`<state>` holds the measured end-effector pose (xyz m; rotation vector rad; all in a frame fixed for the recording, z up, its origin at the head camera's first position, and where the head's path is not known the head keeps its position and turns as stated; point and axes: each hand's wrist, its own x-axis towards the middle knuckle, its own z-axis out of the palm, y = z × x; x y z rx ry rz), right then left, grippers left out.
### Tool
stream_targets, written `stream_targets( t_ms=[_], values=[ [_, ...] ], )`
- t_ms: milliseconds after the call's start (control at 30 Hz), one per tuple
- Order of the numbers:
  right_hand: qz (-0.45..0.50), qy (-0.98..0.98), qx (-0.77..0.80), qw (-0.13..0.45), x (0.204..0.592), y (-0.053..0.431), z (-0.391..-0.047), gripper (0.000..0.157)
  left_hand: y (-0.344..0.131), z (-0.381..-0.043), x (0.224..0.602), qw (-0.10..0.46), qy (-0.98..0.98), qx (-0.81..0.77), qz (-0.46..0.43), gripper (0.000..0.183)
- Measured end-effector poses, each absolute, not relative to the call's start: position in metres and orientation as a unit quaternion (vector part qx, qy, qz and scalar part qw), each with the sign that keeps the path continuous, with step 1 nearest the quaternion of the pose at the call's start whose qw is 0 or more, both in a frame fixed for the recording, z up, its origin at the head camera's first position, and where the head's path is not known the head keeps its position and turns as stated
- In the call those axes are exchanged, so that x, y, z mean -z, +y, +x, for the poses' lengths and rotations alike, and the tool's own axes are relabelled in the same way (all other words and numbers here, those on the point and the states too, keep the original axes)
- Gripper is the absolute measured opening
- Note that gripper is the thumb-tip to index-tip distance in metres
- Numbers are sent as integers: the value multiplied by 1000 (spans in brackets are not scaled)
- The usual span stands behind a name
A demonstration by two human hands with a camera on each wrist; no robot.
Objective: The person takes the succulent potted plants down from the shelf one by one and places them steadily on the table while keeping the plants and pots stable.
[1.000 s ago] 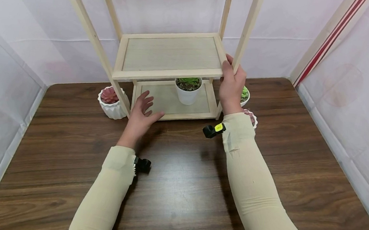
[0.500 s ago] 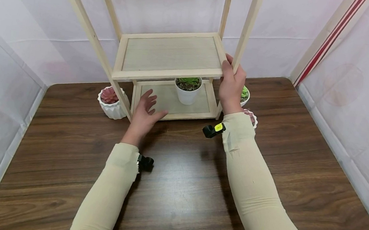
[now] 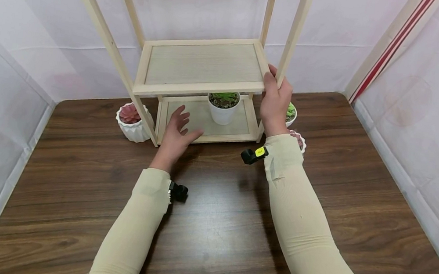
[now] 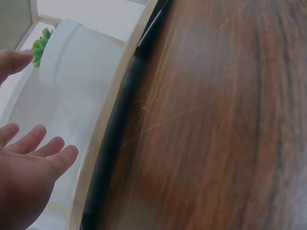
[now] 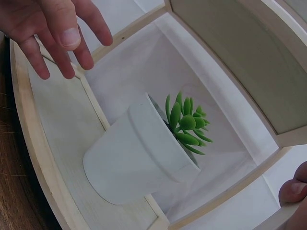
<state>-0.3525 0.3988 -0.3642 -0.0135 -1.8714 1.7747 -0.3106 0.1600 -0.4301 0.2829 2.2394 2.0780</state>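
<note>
A pale wooden rack stands at the back of the table. On the right side of its lower shelf sits a white pot with a green succulent, upright. My left hand hovers before that shelf, left of the pot, fingers spread and apart from it. The left wrist view shows the same hand holding nothing. At the rack's right front post, by the middle shelf's edge, my right hand grips the frame. Only fingertips of the right hand show in the right wrist view.
Left of the rack stands a fluted white pot with a pink succulent. Two more potted plants, one green and one pinkish, are partly hidden behind my right arm. White sheeting encloses the dark wood table.
My left hand has shifted a little to the right along the lower shelf's front, fingers still spread. The right hand, the rack and the pots have stayed put.
</note>
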Motion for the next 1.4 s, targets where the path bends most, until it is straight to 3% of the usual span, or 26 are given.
stream_targets(
  t_ms=[833, 1400],
  values=[
    [-7, -702, -657, 275, 362, 398, -349, 35, 173, -319, 436, 43, 742, -663, 88, 87],
    [-5, -700, -664, 265, 343, 389, -328, 38, 183, -332, 440, 43, 749, -657, 80, 90]
  ],
)
